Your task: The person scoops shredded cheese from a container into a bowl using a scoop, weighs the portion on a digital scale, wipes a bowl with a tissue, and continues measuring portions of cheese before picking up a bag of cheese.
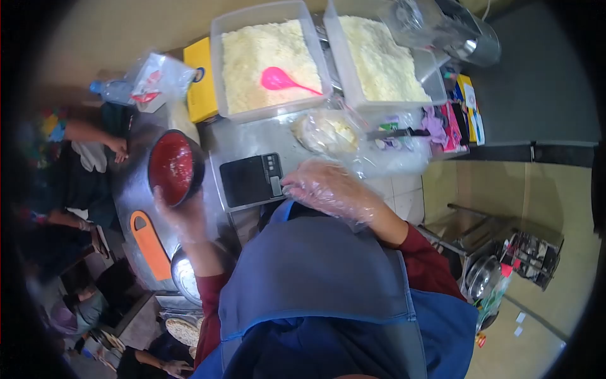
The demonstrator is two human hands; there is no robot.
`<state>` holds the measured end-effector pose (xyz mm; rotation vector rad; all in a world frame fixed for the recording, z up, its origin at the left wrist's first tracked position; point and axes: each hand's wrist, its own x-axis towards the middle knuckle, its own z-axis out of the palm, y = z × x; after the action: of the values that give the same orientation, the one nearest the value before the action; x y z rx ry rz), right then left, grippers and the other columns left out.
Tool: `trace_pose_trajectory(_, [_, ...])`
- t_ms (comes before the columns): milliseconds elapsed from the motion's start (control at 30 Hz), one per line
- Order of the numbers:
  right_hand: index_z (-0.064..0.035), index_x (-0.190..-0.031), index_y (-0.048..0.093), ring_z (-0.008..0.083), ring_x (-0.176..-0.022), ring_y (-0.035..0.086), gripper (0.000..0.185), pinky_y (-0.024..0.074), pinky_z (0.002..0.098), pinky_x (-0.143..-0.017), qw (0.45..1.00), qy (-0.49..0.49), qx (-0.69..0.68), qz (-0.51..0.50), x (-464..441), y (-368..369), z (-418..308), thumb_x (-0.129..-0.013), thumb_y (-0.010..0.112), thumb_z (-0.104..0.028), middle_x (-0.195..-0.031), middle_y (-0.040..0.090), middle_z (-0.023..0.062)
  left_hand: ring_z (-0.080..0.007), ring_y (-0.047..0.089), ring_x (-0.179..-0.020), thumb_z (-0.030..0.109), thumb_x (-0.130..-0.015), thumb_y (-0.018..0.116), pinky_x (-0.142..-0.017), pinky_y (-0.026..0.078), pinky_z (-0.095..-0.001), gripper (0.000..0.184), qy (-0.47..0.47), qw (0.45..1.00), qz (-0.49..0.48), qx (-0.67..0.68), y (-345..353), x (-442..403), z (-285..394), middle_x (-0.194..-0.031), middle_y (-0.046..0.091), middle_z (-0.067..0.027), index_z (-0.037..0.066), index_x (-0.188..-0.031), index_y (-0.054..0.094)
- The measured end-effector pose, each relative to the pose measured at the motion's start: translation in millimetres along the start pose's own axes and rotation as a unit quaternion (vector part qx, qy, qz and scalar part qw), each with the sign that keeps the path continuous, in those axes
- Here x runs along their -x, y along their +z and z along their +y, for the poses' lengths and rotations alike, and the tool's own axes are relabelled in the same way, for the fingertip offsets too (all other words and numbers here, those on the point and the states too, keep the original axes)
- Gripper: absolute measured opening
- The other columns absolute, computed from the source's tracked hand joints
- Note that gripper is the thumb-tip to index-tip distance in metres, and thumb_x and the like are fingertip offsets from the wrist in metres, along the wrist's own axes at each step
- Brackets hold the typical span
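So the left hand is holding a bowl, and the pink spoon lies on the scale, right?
Not quite: the pink spoon lies in a tub of white crumbs, not on the scale, as the head view shows. The left hand does hold a bowl.

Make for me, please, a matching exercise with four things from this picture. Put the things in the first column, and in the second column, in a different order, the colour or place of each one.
Column 1
1. spoon
2. bowl
3. scale
4. board

Column 2
A. red inside, held in the left hand
B. orange, with an opening at one end
C. black, beside the right hand
D. pink, lying in a tub

Right pairs: 1-D, 2-A, 3-C, 4-B
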<state>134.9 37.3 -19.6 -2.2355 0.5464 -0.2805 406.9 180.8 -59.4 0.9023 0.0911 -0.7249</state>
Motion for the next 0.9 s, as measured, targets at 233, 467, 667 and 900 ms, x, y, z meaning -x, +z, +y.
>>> trace_pose_trajectory(233, [-0.0079,-0.097,0.064,0.0328,-0.091,0.062,0.026,0.0470,0.0446,-0.082,0.974,0.189,0.123,-0.016,80,-46,54,-0.092,0.054,-0.031,-0.090,0.065,0.0141,-0.0310,0.051,-0.121,0.039,-0.086,0.057,-0.099,0.043,-0.0432,0.061,0.044,0.996,-0.029,-0.075,59,47,-14,-0.134,0.051,-0.0153,0.004,-0.135,0.044])
trace_pose_trajectory(467, [-0.0066,-0.091,0.066,0.0350,-0.090,0.062,0.024,0.0479,0.0456,-0.080,0.932,0.322,0.167,-0.015,168,-98,138,-0.088,0.055,-0.028,-0.089,0.066,0.0156,-0.0236,0.056,-0.115,0.028,-0.084,0.069,-0.101,0.044,-0.0428,0.055,-0.072,0.978,-0.056,-0.186,148,132,-101,-0.124,0.059,-0.0114,0.004,-0.130,0.049])
trace_pose_trajectory(667, [-0.0082,-0.096,0.065,0.0343,-0.091,0.062,0.022,0.0480,0.0455,-0.081,0.907,0.368,0.188,0.079,266,-159,218,-0.087,0.059,-0.028,-0.090,0.066,0.0148,-0.0191,0.055,-0.113,0.033,-0.092,0.062,-0.101,0.040,-0.0353,0.046,-0.230,0.863,-0.134,-0.429,185,151,-248,-0.123,0.059,-0.0090,0.002,-0.125,0.056])
trace_pose_trajectory(900, [-0.0041,-0.095,0.067,0.0350,-0.091,0.062,0.025,0.0496,0.0449,-0.080,0.845,0.375,0.188,0.332,313,-215,290,-0.085,0.063,-0.026,-0.095,0.065,0.0180,-0.0172,0.059,-0.107,0.034,-0.092,0.061,-0.089,0.047,-0.0284,0.056,-0.241,0.760,-0.261,-0.544,158,130,-357,-0.121,0.061,-0.0119,0.001,-0.134,0.047])
